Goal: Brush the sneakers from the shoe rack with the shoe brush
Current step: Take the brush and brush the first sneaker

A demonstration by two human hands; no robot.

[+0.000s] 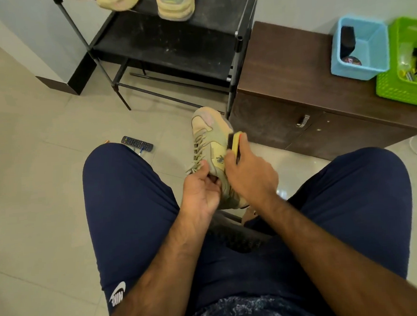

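Pale tiled floor (34, 193) bearing a black shoe rack (171, 45). A remote control (137, 144) lies on the tiles in front of the rack. A beige sneaker (116, 1) and a green-toned sneaker (176, 7) rest on a rack shelf. Just right of the rack, a brown cabinet (282, 63) carries a blue basket (358, 70) and a green basket (393, 90), side by side.

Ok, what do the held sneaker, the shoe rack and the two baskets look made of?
Sneaker: likely suede and fabric, matte, napped toe. Shoe rack: black tubes, probably metal; dusty matte shelves. Blue basket and green basket: moulded plastic, glossy; green one latticed.
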